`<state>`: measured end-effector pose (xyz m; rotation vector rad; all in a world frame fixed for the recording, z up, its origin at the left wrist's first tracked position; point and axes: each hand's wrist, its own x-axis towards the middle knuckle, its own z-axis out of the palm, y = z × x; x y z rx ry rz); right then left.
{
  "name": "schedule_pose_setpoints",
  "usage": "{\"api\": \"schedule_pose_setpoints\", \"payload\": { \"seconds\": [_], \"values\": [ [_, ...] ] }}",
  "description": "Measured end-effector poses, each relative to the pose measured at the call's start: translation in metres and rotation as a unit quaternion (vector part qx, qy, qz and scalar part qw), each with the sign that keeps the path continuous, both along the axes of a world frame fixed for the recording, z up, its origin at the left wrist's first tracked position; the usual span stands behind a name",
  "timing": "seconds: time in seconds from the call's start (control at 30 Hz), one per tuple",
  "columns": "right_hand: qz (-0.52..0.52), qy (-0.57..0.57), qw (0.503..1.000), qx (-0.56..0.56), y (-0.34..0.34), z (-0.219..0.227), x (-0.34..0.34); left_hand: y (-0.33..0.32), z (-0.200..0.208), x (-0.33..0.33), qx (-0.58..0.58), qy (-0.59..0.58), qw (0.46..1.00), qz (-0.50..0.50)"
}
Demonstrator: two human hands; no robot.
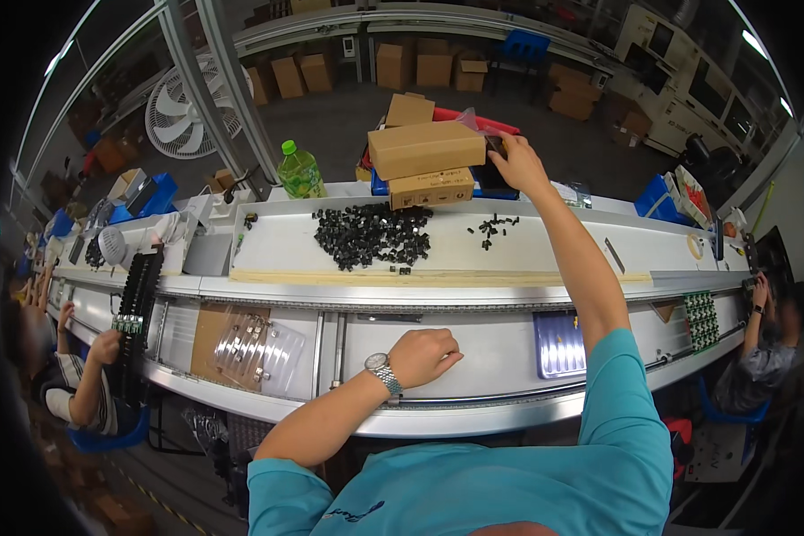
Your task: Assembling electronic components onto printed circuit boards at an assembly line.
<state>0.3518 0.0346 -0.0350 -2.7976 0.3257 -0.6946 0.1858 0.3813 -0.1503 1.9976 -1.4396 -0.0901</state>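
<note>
My left hand (424, 356), with a metal watch on its wrist, hovers over the conveyor bed (487, 375). Its fingers are curled together, and nothing shows in them. Stretched out to the far side, my right hand (520, 164) is closed at a dark object beside the stacked cardboard boxes (427, 149). What that object is, I cannot make out. In the white tray (281, 241) ahead of me lies a heap of small black parts (371, 237). A smaller scatter of similar parts (489, 230) lies to its right.
A green-labelled bottle (301, 170) stands behind the tray. Clear plastic trays (257, 351) lie left on the conveyor, a blue-violet ribbed tray (559, 345) right, beyond it a green circuit board panel (701, 322). Co-workers sit on both sides; one's hand (106, 347) is by a black rack (138, 290).
</note>
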Motion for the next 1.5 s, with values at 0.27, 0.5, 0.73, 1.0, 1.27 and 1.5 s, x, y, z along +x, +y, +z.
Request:
{"api": "schedule_pose_setpoints", "payload": {
  "seconds": [0.27,0.5,0.73,1.0,1.27,1.5],
  "values": [
    [0.009,0.020,0.998,-0.065,0.000,-0.016,-0.005,-0.002,-0.003,-0.004,0.008,0.010,0.999,-0.035],
    [0.095,-0.045,0.961,0.254,-0.019,0.008,-0.109,-0.012,0.101,0.113,-0.251,0.566,0.748,0.238],
    [0.178,0.032,0.944,0.274,-0.007,-0.029,-0.240,-0.053,0.133,0.214,-0.132,0.617,0.692,0.350],
    [0.226,0.068,0.917,0.321,-0.009,-0.046,-0.287,-0.072,0.096,0.237,-0.214,0.591,0.707,0.324],
    [0.266,0.050,0.926,0.262,-0.001,-0.033,-0.302,-0.059,0.123,0.238,-0.243,0.670,0.612,0.342],
    [0.259,0.100,0.931,0.237,0.005,-0.037,-0.302,-0.048,0.137,0.256,-0.162,0.698,0.613,0.333]
  ]
}}
